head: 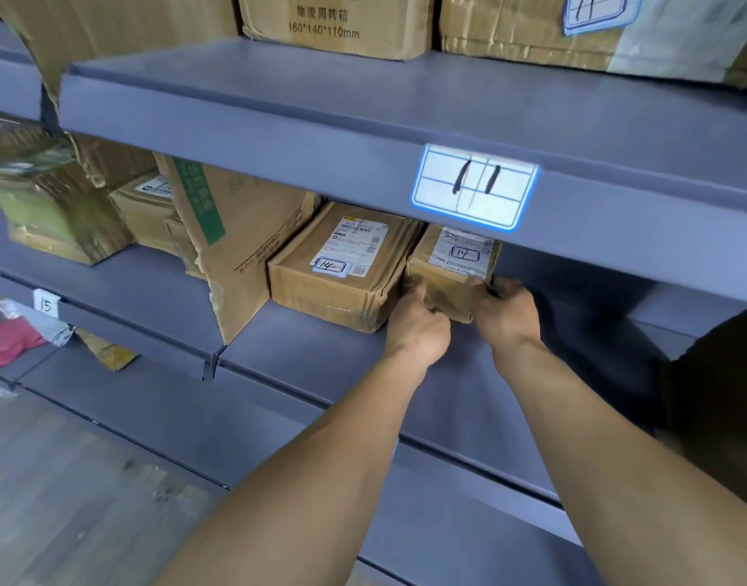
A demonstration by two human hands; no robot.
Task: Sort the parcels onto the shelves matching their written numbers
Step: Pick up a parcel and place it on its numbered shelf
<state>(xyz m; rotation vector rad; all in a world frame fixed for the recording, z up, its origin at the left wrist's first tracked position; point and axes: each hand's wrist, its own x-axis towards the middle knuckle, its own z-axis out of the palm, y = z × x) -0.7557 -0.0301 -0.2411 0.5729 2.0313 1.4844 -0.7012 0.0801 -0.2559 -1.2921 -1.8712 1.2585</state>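
At the far left of the frame we see a red bag [6, 344] lying low on a shelf, and just above it a small white tag reading 15 [45, 305] on the shelf edge. Higher on the left sits a tape-wrapped greenish box [46, 200], with torn cardboard hanging beside it. Moving toward the centre, a tall carton with a green stripe [232, 243] leans on the grey middle shelf [321, 357]. To its right lies a flat brown parcel marked 14 [342, 268], its printed shipping label facing up. Touching that parcel's right side is the small parcel marked 14 [452, 272], which rests on the same middle shelf, partly tucked under the shelf above. Our left hand [418, 327] grips its near left corner and our right hand [507, 315] grips its near right corner; the fingers of both hands are curled and closed against the cardboard, so the small parcel is clamped between them. Both bare forearms reach in from the bottom of the frame. Just above the hands, on the front lip of the upper shelf, we read a blue-bordered label with 11 [475, 186]. At the top of the frame stand more cartons, one with printed Chinese text [333, 23], and at the upper right a carton with another 11 label [596, 10]. A dark shape fills the lower right edge; we cannot tell what it is.
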